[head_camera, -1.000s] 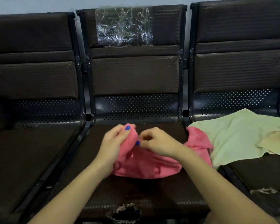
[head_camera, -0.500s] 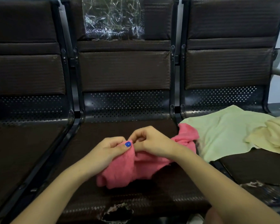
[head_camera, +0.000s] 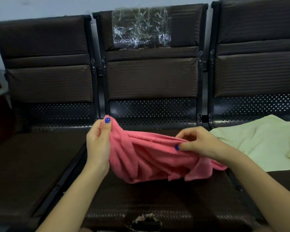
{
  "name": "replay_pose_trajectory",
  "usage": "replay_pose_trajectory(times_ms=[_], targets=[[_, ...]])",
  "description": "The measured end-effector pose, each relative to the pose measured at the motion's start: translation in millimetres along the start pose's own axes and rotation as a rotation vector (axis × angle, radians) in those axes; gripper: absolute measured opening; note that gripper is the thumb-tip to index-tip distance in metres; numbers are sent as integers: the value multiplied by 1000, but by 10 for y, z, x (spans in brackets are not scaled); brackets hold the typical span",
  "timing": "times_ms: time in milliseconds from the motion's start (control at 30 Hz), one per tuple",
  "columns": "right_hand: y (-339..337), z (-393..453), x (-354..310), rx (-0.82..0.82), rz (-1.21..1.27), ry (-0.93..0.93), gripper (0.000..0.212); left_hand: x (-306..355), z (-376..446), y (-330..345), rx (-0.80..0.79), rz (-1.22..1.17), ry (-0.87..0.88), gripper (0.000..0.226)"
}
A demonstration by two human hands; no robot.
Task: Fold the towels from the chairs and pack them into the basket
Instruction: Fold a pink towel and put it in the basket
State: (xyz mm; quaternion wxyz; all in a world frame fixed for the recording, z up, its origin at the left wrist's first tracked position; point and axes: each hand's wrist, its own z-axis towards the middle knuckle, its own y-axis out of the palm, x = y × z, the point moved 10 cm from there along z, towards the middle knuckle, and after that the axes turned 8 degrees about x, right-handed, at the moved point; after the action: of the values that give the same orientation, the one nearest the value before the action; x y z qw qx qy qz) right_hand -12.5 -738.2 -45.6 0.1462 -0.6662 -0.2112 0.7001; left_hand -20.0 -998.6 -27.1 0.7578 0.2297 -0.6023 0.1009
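Both hands, left hand (head_camera: 97, 144) and right hand (head_camera: 197, 144), pinch the pink towel (head_camera: 151, 158) over the middle chair seat (head_camera: 141, 205), so I'd pull that top edge taut, find both corners, then fold.

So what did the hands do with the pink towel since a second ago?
The left hand and the right hand, which pinched the pink towel close together, pulled apart sideways along its top edge, the left rising a little. That stretched the bunched towel out over the middle chair seat. Both hands kept their pinch throughout. The pale green towel stayed spread on the right-hand seat.
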Motion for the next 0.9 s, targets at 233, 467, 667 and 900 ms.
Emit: replay_pose_trajectory(times_ms=[233,467,667,900], targets=[[-543,17,117,285,-316,-68,29,316,15,-288,144,132,305,33],[-968,-81,87,534,-402,-80,38,168,156,-471,223,122,256,33],[-1242,-190,96,737,-33,-105,36,66,202,-443,196,126,218,33],[-1204,-191,333,624,1030,46,23,18,67,-150,-27,121,80,29]])
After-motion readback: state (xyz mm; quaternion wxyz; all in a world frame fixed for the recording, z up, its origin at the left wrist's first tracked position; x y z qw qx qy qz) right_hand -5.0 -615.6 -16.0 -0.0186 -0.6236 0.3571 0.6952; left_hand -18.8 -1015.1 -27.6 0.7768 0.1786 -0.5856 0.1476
